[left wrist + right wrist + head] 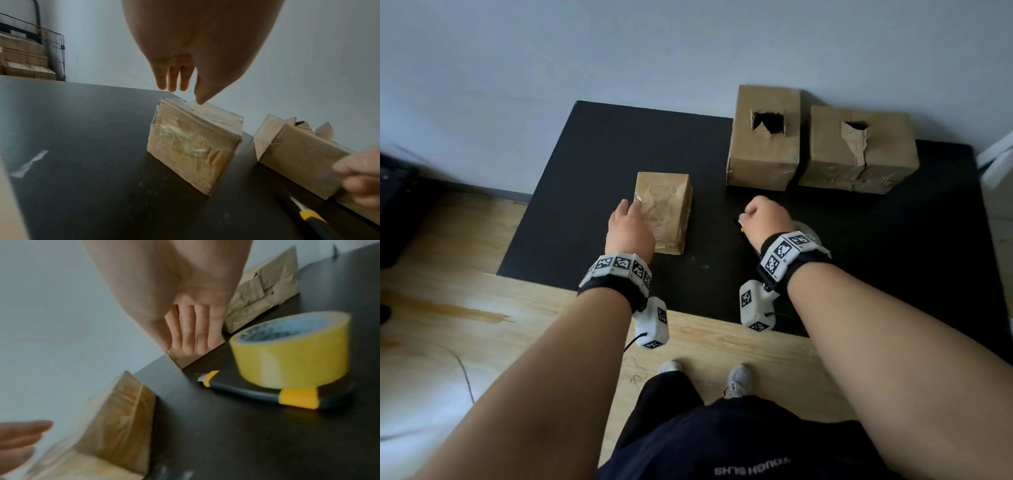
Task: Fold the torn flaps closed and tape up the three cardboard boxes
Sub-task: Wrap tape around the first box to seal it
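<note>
A small taped cardboard box (664, 209) stands mid-mat. My left hand (631, 209) lies on its top left edge with fingers straight; in the left wrist view the thumb tip (200, 100) touches the taped top of the small box (193, 146). Two larger boxes stand at the back right, one (765, 137) with an open torn hole, the other (859, 147) with a crumpled torn flap. My right hand (748, 216) hovers right of the small box, fingers (195, 331) curled and holding nothing. Below it lie the yellow tape roll (292, 350) and a black-and-yellow utility knife (257, 391).
The boxes rest on a black mat (585, 188) laid on a wooden floor, against a pale wall. A scrap of clear tape (28, 162) sticks to the mat at the left. A wire cage with stacked cartons (30, 56) stands far left. My feet (738, 380) stand at the mat's near edge.
</note>
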A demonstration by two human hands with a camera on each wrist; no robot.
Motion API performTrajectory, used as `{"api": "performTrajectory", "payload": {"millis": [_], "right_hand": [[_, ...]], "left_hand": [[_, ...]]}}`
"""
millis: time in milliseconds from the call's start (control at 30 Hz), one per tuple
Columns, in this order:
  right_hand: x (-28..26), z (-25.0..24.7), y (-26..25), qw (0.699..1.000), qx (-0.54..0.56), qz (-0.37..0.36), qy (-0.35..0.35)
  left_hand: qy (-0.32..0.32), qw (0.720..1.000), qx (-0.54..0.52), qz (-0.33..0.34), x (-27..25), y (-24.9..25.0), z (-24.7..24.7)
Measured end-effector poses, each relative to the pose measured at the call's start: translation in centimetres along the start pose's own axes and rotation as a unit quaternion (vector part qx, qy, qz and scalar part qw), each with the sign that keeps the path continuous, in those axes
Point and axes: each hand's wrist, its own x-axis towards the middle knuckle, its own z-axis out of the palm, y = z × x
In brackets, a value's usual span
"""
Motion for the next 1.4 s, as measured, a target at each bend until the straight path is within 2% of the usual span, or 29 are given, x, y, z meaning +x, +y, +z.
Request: {"api": "performTrajectory", "payload": {"millis": [100, 200, 333, 467, 567, 633, 733, 833, 900, 967, 1033, 1133, 1300, 1400], "right_hand": [[-1.2, 1.2, -3.2, 0.995, 0.047, -0.047, -0.070], [-2.4, 3.3, -6.0, 0.987, 0.061, -0.069, -0.134], [-2.2, 5.8, -8.3, 0.985, 0.045, -0.025, -0.163], [-1.8, 6.6, -9.1, 0.980, 0.058, 0.033, -0.189], [-1.3, 6.8, -9.8, 0.977, 0.080, 0.037, -0.194], [-0.8, 6.3, -10.3, 0.975, 0.085, 0.024, -0.204], [0.0, 5.8, -10.5, 0.975, 0.116, 0.008, -0.188], [0.7, 5.9, -10.2, 0.990, 0.100, 0.024, -0.098], [0.9, 6.1, -9.9, 0.991, 0.105, 0.072, -0.046], [0.8, 6.5, -9.5, 0.979, 0.152, 0.121, -0.062], [0.5, 7.4, -9.2, 0.970, 0.184, 0.133, -0.083], [0.2, 8.8, -8.8, 0.965, 0.202, 0.148, -0.074], [0.5, 9.7, -8.5, 0.957, 0.244, 0.148, -0.057], [0.1, 9.3, -7.8, 0.958, 0.246, 0.126, -0.076]], "left_hand": [[-0.045, 0.999, 0.011, -0.005, 0.2, -1.0, -0.3], [-0.020, 1.000, -0.004, 0.006, 1.0, -2.0, -0.6], [-0.048, 0.998, 0.000, 0.027, 2.3, -3.0, -1.7], [-0.079, 0.995, -0.044, 0.029, 4.2, -4.1, -2.5], [-0.099, 0.995, -0.017, 0.025, 5.9, -4.7, -3.0], [-0.090, 0.996, -0.009, 0.024, 6.6, -4.7, -3.3], [-0.077, 0.995, -0.046, 0.032, 7.9, -4.7, -3.8], [-0.151, 0.987, -0.014, 0.047, 8.7, -5.1, -3.3], [-0.178, 0.983, -0.028, 0.041, 8.6, -5.1, -2.7], [-0.173, 0.984, -0.038, 0.032, 8.3, -5.0, -2.0], [-0.185, 0.981, -0.051, 0.017, 7.8, -4.9, -1.0], [-0.196, 0.980, -0.042, 0.005, 7.1, -5.0, 0.2], [-0.178, 0.984, -0.021, 0.009, 7.0, -4.6, 0.5], [-0.179, 0.984, -0.027, 0.006, 7.0, -4.6, 0.6]]}}
